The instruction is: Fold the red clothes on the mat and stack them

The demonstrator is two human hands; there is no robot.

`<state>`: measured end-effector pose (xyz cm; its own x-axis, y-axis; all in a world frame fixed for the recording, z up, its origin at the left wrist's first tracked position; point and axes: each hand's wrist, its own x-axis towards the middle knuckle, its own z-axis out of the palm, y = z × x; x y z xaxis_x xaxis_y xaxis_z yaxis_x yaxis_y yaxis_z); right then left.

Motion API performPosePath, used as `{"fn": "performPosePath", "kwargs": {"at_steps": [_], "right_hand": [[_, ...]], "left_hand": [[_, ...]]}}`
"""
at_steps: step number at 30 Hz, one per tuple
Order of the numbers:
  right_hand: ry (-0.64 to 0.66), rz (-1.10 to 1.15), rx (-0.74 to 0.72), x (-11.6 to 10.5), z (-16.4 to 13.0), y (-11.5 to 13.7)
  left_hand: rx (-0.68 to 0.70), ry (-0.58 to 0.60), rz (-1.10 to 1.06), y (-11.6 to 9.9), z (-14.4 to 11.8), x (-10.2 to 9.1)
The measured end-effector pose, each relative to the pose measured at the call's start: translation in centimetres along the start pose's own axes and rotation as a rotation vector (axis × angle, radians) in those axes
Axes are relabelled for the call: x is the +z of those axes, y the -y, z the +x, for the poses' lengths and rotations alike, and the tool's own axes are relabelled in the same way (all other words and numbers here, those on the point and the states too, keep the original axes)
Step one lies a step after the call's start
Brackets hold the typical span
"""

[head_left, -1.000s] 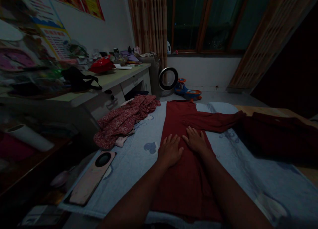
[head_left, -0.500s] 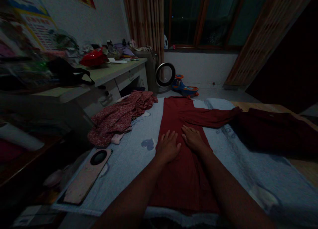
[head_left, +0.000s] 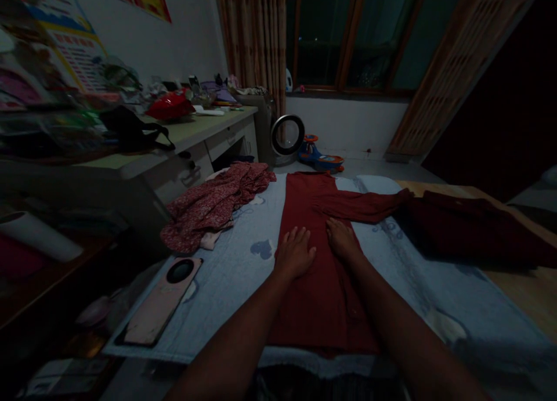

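Note:
A dark red long-sleeved garment (head_left: 319,296) lies flat on a pale blue blanket (head_left: 235,267), its sleeve stretched out to the right. My left hand (head_left: 295,253) rests palm down on the garment's left half, fingers spread. My right hand (head_left: 342,237) lies flat beside it on the right half, close to where the sleeve begins. Neither hand grips the cloth.
A crumpled red floral cloth (head_left: 215,202) lies at the blanket's left. A pink phone (head_left: 161,301) rests near the left edge. A dark maroon cloth (head_left: 474,230) lies on the right. A cluttered desk (head_left: 187,131) stands at the left; a fan (head_left: 287,135) and toy (head_left: 319,154) are on the floor beyond.
My right hand has slid slightly to the right across the garment, away from my left hand. The view has shifted a little.

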<state>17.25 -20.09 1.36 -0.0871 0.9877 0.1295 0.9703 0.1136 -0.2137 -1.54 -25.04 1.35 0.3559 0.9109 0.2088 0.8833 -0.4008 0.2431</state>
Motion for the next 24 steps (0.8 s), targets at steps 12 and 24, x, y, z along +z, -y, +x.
{"fn": "performPosePath", "kwargs": {"at_steps": [12, 24], "right_hand": [[0.122, 0.074, -0.238, -0.8, -5.6, 2.9], [0.08, -0.091, 0.059, -0.9, -5.1, -0.4]], "left_hand": [[0.021, 0.029, 0.07, 0.3, 0.3, 0.5], [0.016, 0.013, 0.069, 0.1, 0.2, 0.3]]}}
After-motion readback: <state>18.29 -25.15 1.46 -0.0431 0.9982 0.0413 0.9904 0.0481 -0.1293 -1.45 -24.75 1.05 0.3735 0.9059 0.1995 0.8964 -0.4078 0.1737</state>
